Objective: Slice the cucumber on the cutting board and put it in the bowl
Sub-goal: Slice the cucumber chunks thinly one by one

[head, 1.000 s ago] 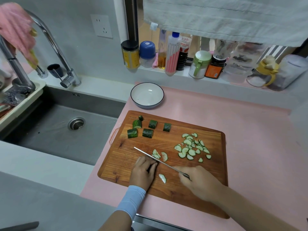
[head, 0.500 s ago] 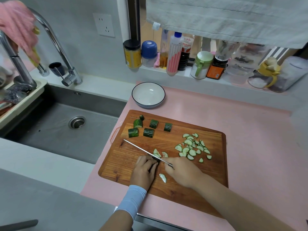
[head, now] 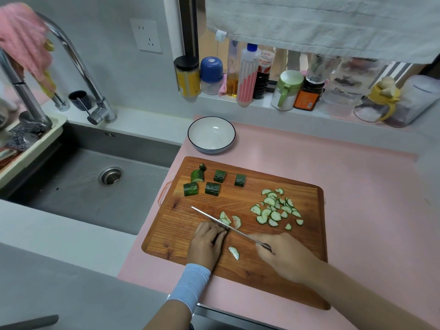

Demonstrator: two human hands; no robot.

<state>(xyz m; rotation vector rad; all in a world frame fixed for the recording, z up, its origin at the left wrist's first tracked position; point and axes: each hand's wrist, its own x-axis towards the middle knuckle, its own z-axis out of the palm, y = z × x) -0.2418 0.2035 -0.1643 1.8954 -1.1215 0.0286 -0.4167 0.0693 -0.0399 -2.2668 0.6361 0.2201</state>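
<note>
A wooden cutting board lies on the pink counter. Several dark green cucumber chunks sit at its far left corner. A pile of thin cucumber slices lies at the right. My left hand presses down a cucumber piece, hidden under the fingers. My right hand grips a knife whose blade lies against my left fingertips. A few fresh slices rest by the blade, and one slice lies between my hands. The white bowl stands beyond the board with nothing in it.
A steel sink with a tap is to the left. Bottles and jars line the window ledge behind. A dish rack sits at the far left. A cloth hangs above the ledge.
The knife slid forward half a second ago and has now drawn back toward me in a sawing stroke. My left hand has stayed on the cucumber piece.
</note>
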